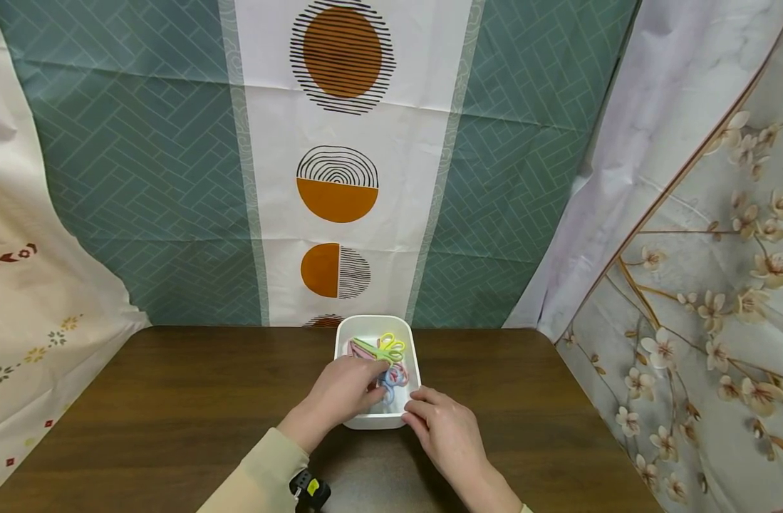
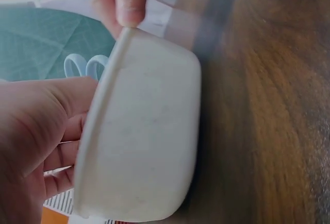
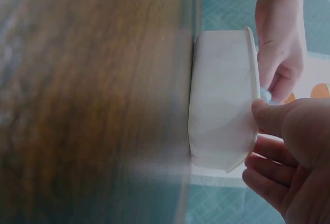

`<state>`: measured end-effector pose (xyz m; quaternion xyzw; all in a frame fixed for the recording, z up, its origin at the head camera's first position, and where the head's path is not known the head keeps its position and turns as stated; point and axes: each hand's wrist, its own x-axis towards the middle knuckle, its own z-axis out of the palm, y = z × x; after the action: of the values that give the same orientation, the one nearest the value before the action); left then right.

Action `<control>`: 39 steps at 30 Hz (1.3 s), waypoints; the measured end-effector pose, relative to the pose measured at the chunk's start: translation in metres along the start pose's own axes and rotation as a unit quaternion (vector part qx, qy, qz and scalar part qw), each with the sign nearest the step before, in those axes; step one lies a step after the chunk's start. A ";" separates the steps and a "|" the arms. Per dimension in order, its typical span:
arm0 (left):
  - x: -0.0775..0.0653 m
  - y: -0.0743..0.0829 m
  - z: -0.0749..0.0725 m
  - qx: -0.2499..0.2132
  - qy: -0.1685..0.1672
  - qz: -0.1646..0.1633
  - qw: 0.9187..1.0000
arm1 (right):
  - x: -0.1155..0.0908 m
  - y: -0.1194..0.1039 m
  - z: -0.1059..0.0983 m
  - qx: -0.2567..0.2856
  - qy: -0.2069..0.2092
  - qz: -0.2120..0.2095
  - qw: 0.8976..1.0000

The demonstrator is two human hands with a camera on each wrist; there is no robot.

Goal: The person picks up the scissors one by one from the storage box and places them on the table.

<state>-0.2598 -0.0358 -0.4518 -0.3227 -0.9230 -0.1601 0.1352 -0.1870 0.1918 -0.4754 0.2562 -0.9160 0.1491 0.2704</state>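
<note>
A white plastic storage box (image 1: 375, 422) stands on the table and holds several pairs of small scissors. My left hand (image 1: 345, 388) reaches in over its left rim and pinches the blue scissors (image 1: 396, 375) between thumb and fingers. Their light blue handle loops (image 2: 94, 65) show above the rim in the left wrist view; the blades are hidden. Green scissors (image 1: 373, 349) lie beyond the left fingertips, with yellow scissors (image 1: 391, 343) and a pink pair (image 1: 354, 349) close by. At the near right corner, my right hand (image 1: 447, 431) grips the box's rim, thumb outside.
The dark brown wooden table (image 1: 192, 399) extends to both sides of the box. Behind it hangs a green and white patterned cloth (image 1: 404, 178). A floral curtain (image 1: 705, 342) hangs on the right, a cream one (image 1: 51, 285) on the left. A dark band (image 1: 309, 489) circles the left wrist.
</note>
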 end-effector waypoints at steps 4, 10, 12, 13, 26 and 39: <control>-0.006 0.001 -0.010 -0.029 0.002 -0.003 1.000 | 0.000 0.000 0.000 -0.002 -0.002 0.002 1.000; -0.018 0.004 -0.020 -0.049 0.025 0.019 0.998 | 0.000 0.000 0.000 -0.006 0.003 -0.003 1.000; -0.023 0.005 -0.023 -0.056 0.031 0.027 0.998 | 0.000 0.000 0.000 -0.007 0.007 -0.006 1.000; -0.025 0.005 -0.024 -0.057 0.033 0.031 0.997 | 0.000 0.001 0.000 -0.007 0.009 -0.007 1.000; -0.048 0.002 -0.033 -0.036 0.059 0.051 0.996 | 0.000 -0.001 0.000 -0.004 0.003 0.000 1.000; -0.077 -0.007 -0.048 0.010 0.096 0.080 0.992 | 0.000 -0.001 0.000 -0.005 0.007 -0.002 1.000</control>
<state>-0.1992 -0.1021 -0.4372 -0.3774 -0.8785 -0.1695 0.2388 -0.1864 0.1906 -0.4755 0.2559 -0.9143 0.1454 0.2781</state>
